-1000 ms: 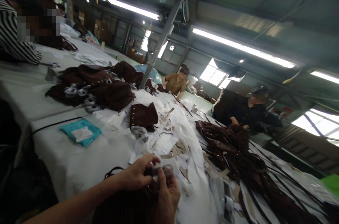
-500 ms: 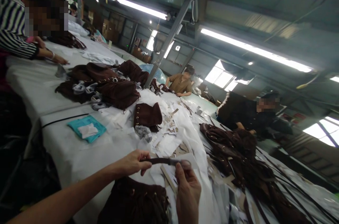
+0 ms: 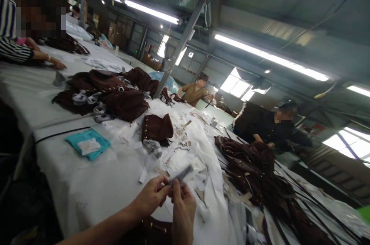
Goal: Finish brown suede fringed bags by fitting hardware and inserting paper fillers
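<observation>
You've drawn your hands together: left hand (image 3: 152,196) and right hand (image 3: 183,208) both pinch the grey strip (image 3: 181,174), keeping its tip raised.

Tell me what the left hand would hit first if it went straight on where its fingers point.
The right hand. The left hand points rightward, straight at it; both pinch the grey strip between them, seemingly at the same depth.

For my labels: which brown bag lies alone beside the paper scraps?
The small brown bag mid-table, right of the teal cloth; the other bags lie heaped.
</observation>
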A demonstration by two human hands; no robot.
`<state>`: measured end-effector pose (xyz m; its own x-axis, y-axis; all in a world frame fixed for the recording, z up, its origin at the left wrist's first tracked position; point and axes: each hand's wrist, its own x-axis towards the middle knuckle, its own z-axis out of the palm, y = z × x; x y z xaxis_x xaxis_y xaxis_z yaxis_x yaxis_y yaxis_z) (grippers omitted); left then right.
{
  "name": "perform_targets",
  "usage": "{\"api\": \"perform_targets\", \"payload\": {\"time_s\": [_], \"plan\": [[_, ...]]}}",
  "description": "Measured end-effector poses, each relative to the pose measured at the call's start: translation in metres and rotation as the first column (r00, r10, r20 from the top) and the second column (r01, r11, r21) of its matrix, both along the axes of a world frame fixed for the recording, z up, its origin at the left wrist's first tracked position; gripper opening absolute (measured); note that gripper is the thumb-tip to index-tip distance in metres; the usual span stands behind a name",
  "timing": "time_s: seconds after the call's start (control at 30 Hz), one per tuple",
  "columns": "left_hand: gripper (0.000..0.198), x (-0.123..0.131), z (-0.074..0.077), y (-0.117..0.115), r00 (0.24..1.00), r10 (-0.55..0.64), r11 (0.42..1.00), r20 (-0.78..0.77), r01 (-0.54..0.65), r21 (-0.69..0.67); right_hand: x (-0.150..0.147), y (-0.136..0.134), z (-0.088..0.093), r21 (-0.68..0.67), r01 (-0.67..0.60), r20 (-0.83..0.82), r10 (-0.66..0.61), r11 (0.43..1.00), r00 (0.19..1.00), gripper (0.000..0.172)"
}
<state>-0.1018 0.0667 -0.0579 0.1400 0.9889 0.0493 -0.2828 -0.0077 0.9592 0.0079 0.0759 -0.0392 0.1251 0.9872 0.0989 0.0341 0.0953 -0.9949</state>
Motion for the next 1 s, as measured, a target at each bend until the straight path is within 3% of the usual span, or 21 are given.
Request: {"api": "perform_targets", "payload": {"time_s": [0.1, 0.27, 0.33, 0.47, 0.67, 0.8, 0.9, 1.0], "plan": [[0.026, -0.004, -0.002, -0.002, 0.998, 0.044, 0.999, -0.041, -0.043, 0.018, -0.006, -0.002, -0.014, -0.101, -0.049, -0.069, 0.042, 0.994, 0.997, 0.038], [0.027, -0.033, 0.007, -0.008, 0.937, -0.226, 0.967, -0.265, 0.25, 0.057, 0.004, -0.001, -0.017, -0.112, 0.048, -0.163, -0.066, 0.993, 0.984, 0.041], [0.031, -0.041, 0.008, -0.012, 0.922, -0.272, 0.96, -0.275, 0.28, -0.011, 0.006, -0.002, -0.016, -0.094, 0.077, -0.132, -0.089, 0.993, 0.987, 0.042], [0.031, -0.038, -0.002, -0.02, 0.972, -0.156, 0.987, -0.174, 0.146, -0.067, 0.0, -0.004, -0.019, -0.048, 0.099, 0.004, -0.099, 0.994, 0.995, 0.051], [0.023, -0.028, -0.004, -0.027, 0.923, 0.148, 0.989, -0.356, -0.132, 0.069, -0.004, -0.007, -0.025, -0.005, 0.021, 0.261, -0.019, 1.0, 0.965, 0.059], [0.024, -0.026, 0.001, -0.03, 0.91, 0.184, 0.983, -0.371, -0.162, 0.09, -0.001, -0.009, -0.021, 0.026, 0.0, 0.356, -0.01, 1.0, 0.935, 0.052], [0.026, -0.023, 0.0, -0.033, 0.919, 0.182, 0.983, -0.349, -0.158, 0.097, -0.001, -0.011, -0.021, 0.008, -0.019, 0.31, 0.015, 1.0, 0.951, 0.042], [0.026, -0.019, -0.002, -0.034, 0.912, 0.197, 0.98, -0.361, -0.168, 0.108, -0.002, -0.011, -0.027, 0.0, 0.025, 0.219, -0.025, 1.0, 0.975, 0.045]]}}
